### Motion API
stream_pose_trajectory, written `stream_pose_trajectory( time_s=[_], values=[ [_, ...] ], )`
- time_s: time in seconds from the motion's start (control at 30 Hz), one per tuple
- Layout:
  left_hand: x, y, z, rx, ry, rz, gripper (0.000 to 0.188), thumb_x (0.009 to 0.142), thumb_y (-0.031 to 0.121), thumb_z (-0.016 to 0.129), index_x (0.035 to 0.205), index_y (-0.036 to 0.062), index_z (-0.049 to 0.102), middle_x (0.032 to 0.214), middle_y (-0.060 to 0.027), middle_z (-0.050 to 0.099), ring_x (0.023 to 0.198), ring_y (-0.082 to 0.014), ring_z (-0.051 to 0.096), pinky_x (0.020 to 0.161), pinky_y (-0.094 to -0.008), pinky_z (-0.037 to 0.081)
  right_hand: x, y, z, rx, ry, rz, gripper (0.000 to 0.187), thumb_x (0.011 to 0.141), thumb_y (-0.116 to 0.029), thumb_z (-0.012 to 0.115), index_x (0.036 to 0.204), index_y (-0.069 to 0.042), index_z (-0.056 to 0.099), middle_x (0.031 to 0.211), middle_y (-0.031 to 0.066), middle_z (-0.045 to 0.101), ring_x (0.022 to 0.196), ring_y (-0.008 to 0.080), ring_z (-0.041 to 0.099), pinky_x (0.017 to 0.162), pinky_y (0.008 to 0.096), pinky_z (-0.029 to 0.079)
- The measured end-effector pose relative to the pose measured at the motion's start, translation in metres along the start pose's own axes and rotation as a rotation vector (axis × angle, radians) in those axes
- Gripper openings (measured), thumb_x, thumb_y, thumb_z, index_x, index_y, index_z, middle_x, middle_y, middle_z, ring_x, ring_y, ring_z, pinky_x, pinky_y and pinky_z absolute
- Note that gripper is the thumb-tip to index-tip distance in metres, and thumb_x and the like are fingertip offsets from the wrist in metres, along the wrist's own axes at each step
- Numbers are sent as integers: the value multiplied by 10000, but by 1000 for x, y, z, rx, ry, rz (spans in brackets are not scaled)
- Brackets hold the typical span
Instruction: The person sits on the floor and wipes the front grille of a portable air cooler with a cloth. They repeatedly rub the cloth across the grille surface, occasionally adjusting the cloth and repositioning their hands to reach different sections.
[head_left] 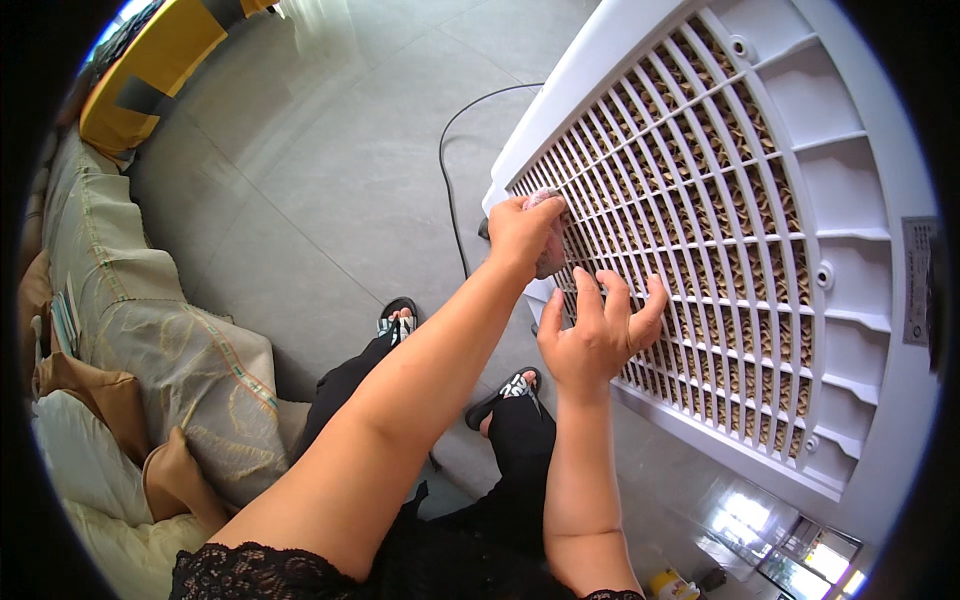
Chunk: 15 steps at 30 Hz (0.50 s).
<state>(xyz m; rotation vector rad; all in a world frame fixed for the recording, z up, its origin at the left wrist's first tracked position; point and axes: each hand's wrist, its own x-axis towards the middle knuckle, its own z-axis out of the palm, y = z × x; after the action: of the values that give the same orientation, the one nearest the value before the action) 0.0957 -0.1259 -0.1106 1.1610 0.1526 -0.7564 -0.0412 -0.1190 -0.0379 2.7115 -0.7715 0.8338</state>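
Note:
A large white plastic appliance [850, 255] with a slatted grille [690, 220] fills the right side; brown honeycomb-like padding shows behind the slats. My left hand [520, 235] is closed round a crumpled pinkish-grey cloth [551, 255] and presses it to the lower left part of the grille. Beside it, my right hand [600, 325] has its fingers spread, with the fingertips at or just before the slats; whether they touch, I cannot tell. Nothing shows in the right hand.
A black cable [443, 150] runs over the grey tiled floor [290, 200] behind the appliance. On the left stands a seat under a beige patterned cover [190, 350], with brown and pale fabric on it. A yellow-and-black piece [165, 70] lies at the far left. My sandalled feet are below my hands.

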Motion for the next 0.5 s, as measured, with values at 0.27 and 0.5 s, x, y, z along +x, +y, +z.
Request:
stream_pose_trajectory(
  time_s=[0.27,0.5],
  values=[
    [1,10,-2,22,-82,-86,134,770,122,667,719,2,637,667,-40,616,540,-103,538,473,-267,420,0,-4,-4,66,29,16,238,725,-278,670,903,-121,682,996,36,587,1225,391,351,898,496,318],
    [-21,6,-4,65,47,-77,128,764,111,663,692,13,623,658,-42,613,540,-107,537,472,-276,416,-6,-4,-11,112,39,14,224,703,-261,670,863,-107,697,961,37,602,1212,396,360,940,506,303]
  ],
)
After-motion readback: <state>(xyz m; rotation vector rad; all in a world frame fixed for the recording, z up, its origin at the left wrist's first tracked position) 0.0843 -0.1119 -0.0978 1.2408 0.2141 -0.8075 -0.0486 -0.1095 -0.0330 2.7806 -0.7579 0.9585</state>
